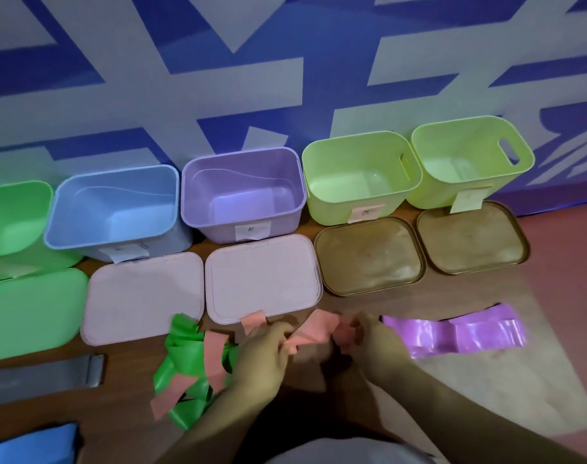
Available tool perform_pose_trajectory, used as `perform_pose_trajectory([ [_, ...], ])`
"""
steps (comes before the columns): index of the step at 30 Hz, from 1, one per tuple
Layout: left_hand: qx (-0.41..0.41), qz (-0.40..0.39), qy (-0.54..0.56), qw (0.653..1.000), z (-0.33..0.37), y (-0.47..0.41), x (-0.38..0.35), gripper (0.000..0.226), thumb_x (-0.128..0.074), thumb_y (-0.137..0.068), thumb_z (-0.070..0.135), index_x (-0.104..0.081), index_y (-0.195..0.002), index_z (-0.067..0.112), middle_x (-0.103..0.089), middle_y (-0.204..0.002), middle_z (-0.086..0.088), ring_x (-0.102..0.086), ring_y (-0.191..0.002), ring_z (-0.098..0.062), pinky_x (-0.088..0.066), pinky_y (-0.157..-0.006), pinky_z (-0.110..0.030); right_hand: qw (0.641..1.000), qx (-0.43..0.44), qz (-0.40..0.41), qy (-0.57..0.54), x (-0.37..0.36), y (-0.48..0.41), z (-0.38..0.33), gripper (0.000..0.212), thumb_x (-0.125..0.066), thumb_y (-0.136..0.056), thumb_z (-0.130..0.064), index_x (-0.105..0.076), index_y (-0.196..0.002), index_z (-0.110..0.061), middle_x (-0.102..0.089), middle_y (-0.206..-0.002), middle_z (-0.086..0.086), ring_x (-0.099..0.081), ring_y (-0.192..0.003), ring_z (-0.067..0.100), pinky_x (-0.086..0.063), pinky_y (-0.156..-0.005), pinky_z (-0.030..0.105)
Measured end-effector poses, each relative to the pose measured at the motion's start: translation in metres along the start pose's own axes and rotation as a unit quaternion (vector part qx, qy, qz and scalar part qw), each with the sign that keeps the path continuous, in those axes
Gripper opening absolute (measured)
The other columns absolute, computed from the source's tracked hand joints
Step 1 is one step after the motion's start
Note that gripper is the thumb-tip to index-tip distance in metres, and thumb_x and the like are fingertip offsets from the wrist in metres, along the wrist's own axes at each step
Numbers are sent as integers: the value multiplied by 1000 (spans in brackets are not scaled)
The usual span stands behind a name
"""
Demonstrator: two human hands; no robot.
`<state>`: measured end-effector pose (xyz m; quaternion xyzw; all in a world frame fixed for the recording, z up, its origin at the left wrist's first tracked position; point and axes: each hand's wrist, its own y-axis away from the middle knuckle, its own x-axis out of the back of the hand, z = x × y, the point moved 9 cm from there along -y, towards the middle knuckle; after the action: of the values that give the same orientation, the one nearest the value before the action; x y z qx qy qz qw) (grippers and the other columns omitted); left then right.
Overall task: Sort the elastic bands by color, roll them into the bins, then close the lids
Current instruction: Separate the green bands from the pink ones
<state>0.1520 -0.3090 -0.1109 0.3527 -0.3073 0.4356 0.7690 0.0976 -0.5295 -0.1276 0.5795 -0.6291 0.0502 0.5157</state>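
— What do the hands hold?
— The left hand (265, 349) and the right hand (375, 339) each pinch an end of a pink band (313, 329), bunched between them.
— And the rest?
— A green band (185, 356), tangled with pink strips, lies on the bench (486, 396) beside the left hand; a purple band (452, 333) lies flat on the right. The bins (241, 195) stand open, lids (144, 296) lying in front.

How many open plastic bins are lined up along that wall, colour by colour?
Bright green plastic bin: 1
Pale blue plastic bin: 1
Lilac plastic bin: 1
Lime-yellow plastic bins: 2
Total: 5
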Motion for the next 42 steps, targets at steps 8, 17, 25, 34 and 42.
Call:
perform_pose_trajectory([
  [8, 141, 89, 231, 959, -2, 25, 22, 38, -64, -90, 6, -58, -106, 40, -69, -90, 10, -66, -86, -6, -49, -73, -20, 985, 56, -12, -164, 81, 37, 28, 25, -86, -71, -13, -64, -80, -19, -69, -74, -1, -59, -57, 2, -42, -48, 9],
  [17, 193, 28, 219, 956, 43, 48, -57, 33, -66, -85, 4, -62, -91, 36, -71, -84, -2, -64, -69, -17, -46, -63, -28, 994, 29, -11, -108, 120, 65, 146, 28, -73, -72, 4, -67, -77, -22, -71, -71, -6, -61, -61, -1, -44, -57, 9],
  [25, 191, -30, 157, 969, 100, 58, -131, 24, -62, -89, 7, -60, -95, 31, -73, -96, 0, -67, -82, -17, -50, -76, -31, 997, 65, 33, 2, 160, 74, 212, 54, -72, -68, -7, -60, -64, -59, -63, -68, -25, -64, -66, -1, -54, -61, 23],
  [34, 214, 9, 87, 973, 98, 71, -125, 25, -59, -94, 22, -59, -119, 26, -67, -115, 3, -64, -101, -22, -46, -84, -29, 996, 88, -18, -12, 144, 77, 200, 54, -66, -77, -1, -55, -73, -53, -52, -75, -34, -54, -74, -25, -39, -62, 0],
  [42, 216, 29, 90, 972, 67, 90, -91, 34, -65, -90, 19, -58, -122, 26, -64, -114, 5, -63, -100, -17, -47, -87, -27, 987, 141, -79, 3, 86, 66, 136, 24, -66, -78, -23, -70, -102, -25, -70, -99, -10, -66, -92, 10, -52, -82, 26],
])
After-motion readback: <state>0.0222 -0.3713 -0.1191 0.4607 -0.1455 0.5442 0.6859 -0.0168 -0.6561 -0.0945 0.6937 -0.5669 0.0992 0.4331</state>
